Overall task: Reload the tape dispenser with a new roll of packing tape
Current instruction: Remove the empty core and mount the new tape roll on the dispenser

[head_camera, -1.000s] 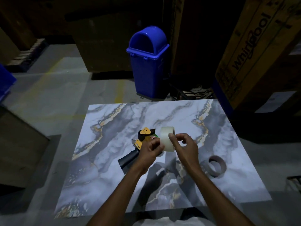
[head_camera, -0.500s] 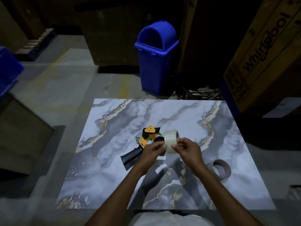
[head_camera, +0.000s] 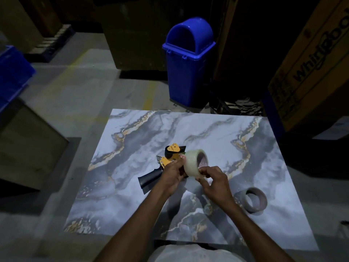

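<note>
Clear, milky roll held over the marble table, near its middle, open core turned right and away. Set against the right side of the yellow-and-black dispenser; whether seated on the hub, cannot tell.

Left hand curled round the dispenser's body just above the black handle, thumb up by the roll's near rim. Right hand pinching the roll's lower near edge between thumb and fingertips, remaining fingers bent. Both hands close together, one on either side of the roll. Handle pointing down and left, toward the table's left side.

Thin grey-brown core lying on the table well to the right, apart from the hands.

Beyond the far edge, a blue bin with a domed lid, standing on the concrete floor. To its right, a tilted cardboard box printed Whirlpool. At far left, part of a blue crate. Dim light throughout.
</note>
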`<state>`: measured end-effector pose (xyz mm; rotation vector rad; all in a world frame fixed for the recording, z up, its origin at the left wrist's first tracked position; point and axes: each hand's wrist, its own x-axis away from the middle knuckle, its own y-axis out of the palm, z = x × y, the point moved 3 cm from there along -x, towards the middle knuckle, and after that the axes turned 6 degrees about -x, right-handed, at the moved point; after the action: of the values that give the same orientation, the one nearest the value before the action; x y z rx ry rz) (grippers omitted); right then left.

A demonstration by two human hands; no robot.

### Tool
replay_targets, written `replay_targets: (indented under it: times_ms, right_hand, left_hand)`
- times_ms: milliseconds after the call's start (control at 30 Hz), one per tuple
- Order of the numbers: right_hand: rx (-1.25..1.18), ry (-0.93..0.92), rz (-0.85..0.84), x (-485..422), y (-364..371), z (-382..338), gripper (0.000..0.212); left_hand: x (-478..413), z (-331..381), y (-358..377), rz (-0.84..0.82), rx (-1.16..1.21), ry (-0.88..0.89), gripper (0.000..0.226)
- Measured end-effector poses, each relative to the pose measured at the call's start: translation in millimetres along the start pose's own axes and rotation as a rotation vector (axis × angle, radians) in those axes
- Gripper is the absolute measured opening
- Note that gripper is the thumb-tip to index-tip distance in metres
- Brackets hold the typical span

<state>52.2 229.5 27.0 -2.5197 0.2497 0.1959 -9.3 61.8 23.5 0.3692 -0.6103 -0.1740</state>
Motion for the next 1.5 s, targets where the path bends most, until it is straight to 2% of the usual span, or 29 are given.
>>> replay_targets:
  times_ms: [67, 200, 333, 400, 467, 567, 667, 733, 800, 867, 967, 1067, 1200, 1500]
  right_hand:
    - [-0.036, 0.022, -0.043, -1, -1, 2, 0.027]
    - [-0.094, 0.169, -0.174, -6, -1, -7, 0.03]
    - [-0.219, 0.298, -0.171, -11, -1, -16, 0.031]
    - [-0.142, 0.247, -0.099, -14, -6, -18, 0.048]
    - [-0.04, 0.183, -0.094, -19, -11, -16, 0.077]
    - [-0.036, 0.231, -0.362, -33, -16, -9, 0.112]
    - [-0.039, 0.234, -0.557, -43, -18, -5, 0.113]
    - [0.022, 0.193, -0.576, -49, -19, -5, 0.108]
    - [0.062, 0.179, -0.584, -54, -21, -5, 0.107]
    - [0.069, 0.196, -0.573, -59, -23, -5, 0.109]
    - [0.113, 0.194, -0.552, -63, -24, -4, 0.111]
    - [0.201, 0.15, -0.561, -65, -22, -8, 0.113]
    - [0.308, 0.108, -0.568, -65, -19, -17, 0.109]
    - [0.458, 0.058, -0.654, -71, -8, -24, 0.112]
  left_hand:
    - [0, -2, 1, 0.013, 0.007, -0.013, 0.019]
    - [-2, -7, 0, 0.039, 0.087, -0.017, 0.034]
    - [-2, -12, 0, 0.044, 0.195, -0.056, 0.028]
    - [0, -12, 3, 0.048, 0.259, -0.094, 0.022]
    - [3, -13, 5, 0.046, 0.314, -0.136, 0.017]
    - [3, -20, 5, 0.003, 0.368, -0.178, 0.019]
    - [4, -29, 6, -0.036, 0.402, -0.206, 0.029]
    - [3, -32, 4, -0.028, 0.334, -0.192, 0.034]
    - [3, -32, -1, -0.003, 0.165, -0.128, 0.033]
    - [3, -26, -8, 0.029, -0.091, 0.026, 0.033]
    - [5, -14, -22, 0.071, -0.511, 0.344, 0.019]
    - [2, -5, -26, 0.003, -0.756, 0.559, 0.053]
    - [-3, 0, -23, -0.068, -0.838, 0.676, 0.052]
    - [-12, -5, -38, 0.011, -0.773, 0.59, 0.044]
